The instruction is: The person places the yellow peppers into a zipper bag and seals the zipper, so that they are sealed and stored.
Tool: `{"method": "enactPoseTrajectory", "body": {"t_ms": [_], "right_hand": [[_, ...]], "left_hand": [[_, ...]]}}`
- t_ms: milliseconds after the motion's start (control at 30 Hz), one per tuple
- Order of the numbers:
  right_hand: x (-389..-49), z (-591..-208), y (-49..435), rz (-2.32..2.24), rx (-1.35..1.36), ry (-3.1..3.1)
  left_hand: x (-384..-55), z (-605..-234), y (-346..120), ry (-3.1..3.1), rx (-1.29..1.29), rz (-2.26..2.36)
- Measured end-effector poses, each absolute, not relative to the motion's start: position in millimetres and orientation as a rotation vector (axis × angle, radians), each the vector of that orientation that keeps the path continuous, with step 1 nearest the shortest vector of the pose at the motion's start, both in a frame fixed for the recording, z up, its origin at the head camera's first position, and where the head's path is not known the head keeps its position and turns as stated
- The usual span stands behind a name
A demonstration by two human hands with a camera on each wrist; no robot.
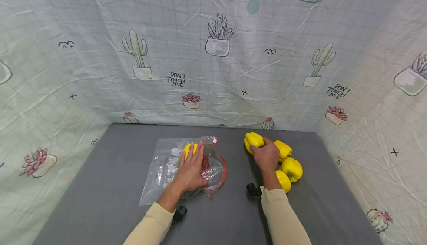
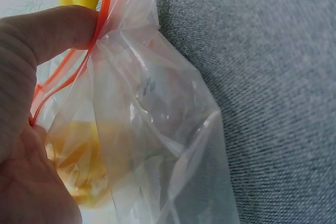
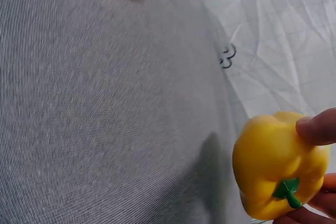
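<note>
My left hand (image 1: 191, 173) lies with straight fingers across a clear zip bag (image 1: 152, 178) on the grey table. Under those fingers a yellow bell pepper (image 1: 187, 151) shows inside the bag. In the left wrist view, the thumb touches the bag's red zip edge (image 2: 79, 72), and the wrapped pepper (image 2: 79, 169) looks blurred through the plastic. To the right, my right hand (image 1: 267, 156) grips another yellow bell pepper (image 1: 252, 142). Its green stem (image 3: 287, 191) faces the right wrist camera, with the thumb on one side and fingers on the other.
Three more yellow bell peppers, one at the back (image 1: 283, 151), one at the right (image 1: 292, 169) and one in front (image 1: 283, 181), cluster beside my right forearm. A printed cloth (image 1: 220, 85) hangs behind the grey table (image 1: 100, 185) and along its sides.
</note>
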State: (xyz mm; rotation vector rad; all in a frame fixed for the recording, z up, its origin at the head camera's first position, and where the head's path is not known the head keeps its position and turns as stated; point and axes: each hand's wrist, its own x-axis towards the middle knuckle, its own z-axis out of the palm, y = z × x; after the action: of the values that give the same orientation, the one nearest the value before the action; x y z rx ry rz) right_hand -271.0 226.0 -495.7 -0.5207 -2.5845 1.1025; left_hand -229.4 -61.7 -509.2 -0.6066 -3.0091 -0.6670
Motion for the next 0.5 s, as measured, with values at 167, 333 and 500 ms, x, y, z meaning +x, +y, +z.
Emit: {"method": "enactPoseTrajectory", "body": {"t_ms": [167, 333, 500], "right_hand": [[-264.3, -487.7, 221.6, 1.144, -0.516, -2.573], [-257.7, -481.5, 218.2, 1.197, -0.468, -2.567], [-251.9, -477.0, 215.7, 1.237, -0.418, -2.553]], "left_hand": [[-229.8, -509.6, -61.6, -3.000, -0.608, -0.667], [-230.0, -510.0, -61.9, -3.000, -0.605, -0.662], [-230.5, -509.0, -61.0, -3.012, -0.602, -0.666]]}}
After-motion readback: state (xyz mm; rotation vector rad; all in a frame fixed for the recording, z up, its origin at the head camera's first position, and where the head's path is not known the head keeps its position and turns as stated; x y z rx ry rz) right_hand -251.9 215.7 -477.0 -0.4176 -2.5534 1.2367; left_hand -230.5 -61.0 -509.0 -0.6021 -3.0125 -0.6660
